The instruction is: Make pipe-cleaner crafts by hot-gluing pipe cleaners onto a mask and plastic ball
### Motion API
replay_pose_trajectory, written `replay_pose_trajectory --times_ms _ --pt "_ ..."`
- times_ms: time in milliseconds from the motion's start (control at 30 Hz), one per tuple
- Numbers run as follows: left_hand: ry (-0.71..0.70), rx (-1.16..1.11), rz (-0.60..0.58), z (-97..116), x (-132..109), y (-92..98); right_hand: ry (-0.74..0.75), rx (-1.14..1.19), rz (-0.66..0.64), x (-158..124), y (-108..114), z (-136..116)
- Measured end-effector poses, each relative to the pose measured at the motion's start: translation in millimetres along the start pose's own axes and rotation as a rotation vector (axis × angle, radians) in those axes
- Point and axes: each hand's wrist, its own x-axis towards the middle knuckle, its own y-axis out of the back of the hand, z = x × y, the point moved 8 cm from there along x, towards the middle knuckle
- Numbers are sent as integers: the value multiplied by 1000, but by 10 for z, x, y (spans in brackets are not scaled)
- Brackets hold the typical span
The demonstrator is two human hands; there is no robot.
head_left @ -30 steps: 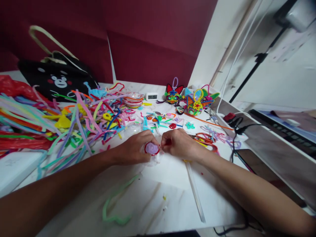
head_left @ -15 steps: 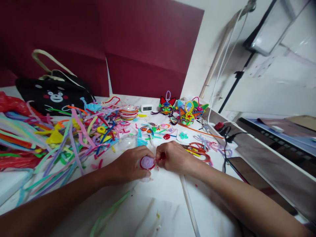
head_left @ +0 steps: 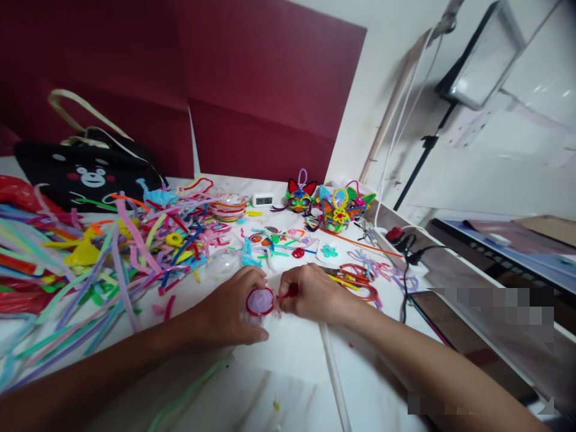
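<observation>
My left hand point(head_left: 238, 306) curves round a clear round piece that bears a lilac disc point(head_left: 260, 301) with a red rim. Its thumb lies below the disc and its fingers above. Just right of the disc, my right hand point(head_left: 302, 293) is closed in a pinch on a small red strip point(head_left: 288, 291), mostly hidden by the fingers. A narrow gap shows between the strip and the disc. Both hands are over the white table point(head_left: 279, 354).
Coloured pipe cleaners point(head_left: 130, 258) heap at the left before a black bag point(head_left: 90, 174). Orange-handled scissors point(head_left: 360, 282) lie beyond my right hand. Decorated ornaments point(head_left: 335, 210) and a small clock point(head_left: 262, 200) stand behind; a phone point(head_left: 472, 342) lies right.
My right hand has drawn slightly away from the lilac disc, opening a small gap. My left thumb has dropped lower, away from the disc's edge. The whole view has shifted a little.
</observation>
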Motion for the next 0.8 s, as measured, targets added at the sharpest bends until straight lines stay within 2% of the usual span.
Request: replay_pose_trajectory --times_ms 233,367,500,800 --pt "54 155 -12 -60 -11 -37 25 15 16 -13 -6 -11" --pt "60 133 -16 42 -6 9 34 15 26 -18 9 -11" --pt "104 93 -69 30 0 9 35 30 17 -8 9 8" --pt "0 1 -108 -8 -6 -6 64 67 -18 -34 -22 -1"
